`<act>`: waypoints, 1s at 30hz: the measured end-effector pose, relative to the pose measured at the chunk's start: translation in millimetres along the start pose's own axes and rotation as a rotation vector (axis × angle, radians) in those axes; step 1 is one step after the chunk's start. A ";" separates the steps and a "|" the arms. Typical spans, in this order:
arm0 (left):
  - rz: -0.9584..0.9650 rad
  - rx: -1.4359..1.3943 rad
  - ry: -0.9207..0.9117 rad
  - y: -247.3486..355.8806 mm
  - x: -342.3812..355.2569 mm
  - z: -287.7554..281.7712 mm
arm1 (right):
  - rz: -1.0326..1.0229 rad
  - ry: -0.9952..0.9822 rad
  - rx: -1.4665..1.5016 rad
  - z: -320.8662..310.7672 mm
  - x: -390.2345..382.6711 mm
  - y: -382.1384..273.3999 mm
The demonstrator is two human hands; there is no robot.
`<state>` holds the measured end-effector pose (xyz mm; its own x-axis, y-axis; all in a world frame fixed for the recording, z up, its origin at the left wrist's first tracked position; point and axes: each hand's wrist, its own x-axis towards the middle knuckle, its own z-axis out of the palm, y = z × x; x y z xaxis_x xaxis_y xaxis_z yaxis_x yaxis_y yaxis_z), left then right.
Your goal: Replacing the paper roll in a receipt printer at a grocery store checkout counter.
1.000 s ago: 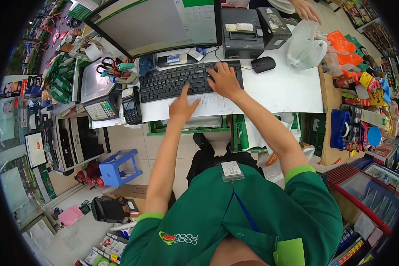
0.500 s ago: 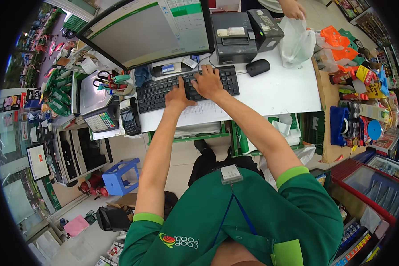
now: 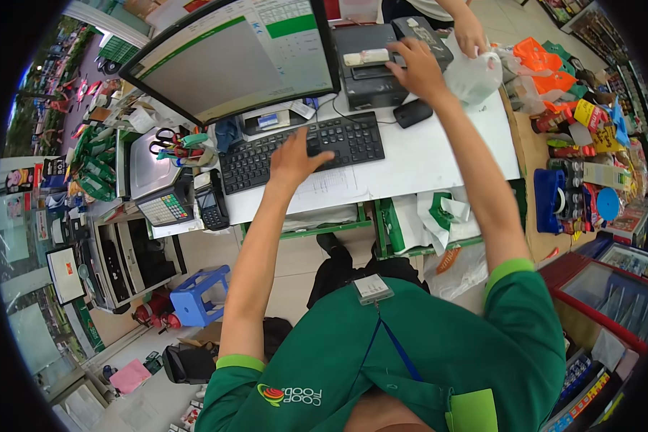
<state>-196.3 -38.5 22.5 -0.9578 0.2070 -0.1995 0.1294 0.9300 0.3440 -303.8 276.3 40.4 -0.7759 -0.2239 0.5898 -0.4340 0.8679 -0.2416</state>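
Note:
My left hand (image 3: pixel 295 160) rests with fingers apart on the black keyboard (image 3: pixel 353 137), its thumb stretched over the keys. At the back of the counter, my right hand (image 3: pixel 419 68) reaches over the black receipt printer (image 3: pixel 369 90), fingers spread and holding nothing I can see. A white stick-like item (image 3: pixel 366 57) lies on the printer beside my fingertips. Below that hand sits a black mouse (image 3: pixel 412 113). Another person's hand (image 3: pixel 469 36) grips the top of a whitish plastic bag (image 3: pixel 474 78) at the counter's far right.
A monitor (image 3: pixel 230 61) stands behind the keyboard. Left of it are a scale (image 3: pixel 164 205), a card terminal (image 3: pixel 211 205) and a cup of scissors and pens (image 3: pixel 187 147). Orange bags (image 3: pixel 536 54) and bottles fill the right side. Green crates (image 3: pixel 302 229) sit under the white counter (image 3: pixel 410 169).
My right hand has left the keyboard and moved right and away to the printer. My left hand stays on the keys. The other person's hand and bag have shifted slightly nearer.

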 end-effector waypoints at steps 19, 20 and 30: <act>0.137 0.037 -0.079 111.2 57.8 6.7 | -0.122 -0.475 0.081 3.9 42.3 67.3; 0.131 0.037 -0.070 111.8 57.2 7.0 | -0.047 -0.460 0.060 6.1 45.1 66.7; 0.133 0.051 -0.077 113.9 55.3 4.6 | -0.147 -0.623 0.109 1.6 41.4 68.5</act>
<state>-233.4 80.3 46.5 -0.9092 0.3498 -0.2259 0.2681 0.9069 0.3251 -366.4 325.8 47.0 -0.8108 -0.5807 0.0733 -0.5746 0.7659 -0.2885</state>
